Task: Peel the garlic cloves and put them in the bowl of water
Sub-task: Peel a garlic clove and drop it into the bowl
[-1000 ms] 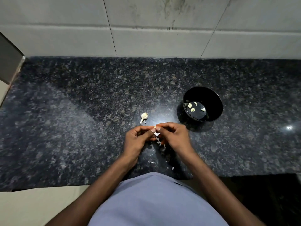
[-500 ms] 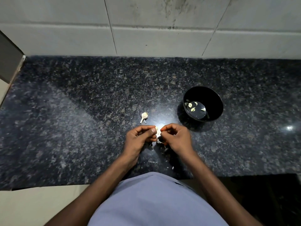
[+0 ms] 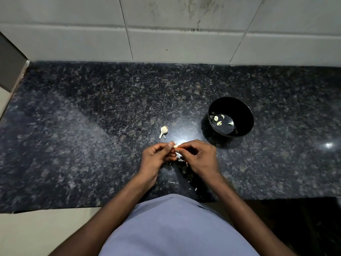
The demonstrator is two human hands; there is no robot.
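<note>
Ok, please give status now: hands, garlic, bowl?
Left hand and right hand both pinching one garlic clove. Bowl holds several cloves. Nothing blocking.

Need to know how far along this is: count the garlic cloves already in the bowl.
4 cloves show in the black bowl, all in the water: one at left, one toward the back, one in the middle, one at right. The near wall may hide more.
</note>
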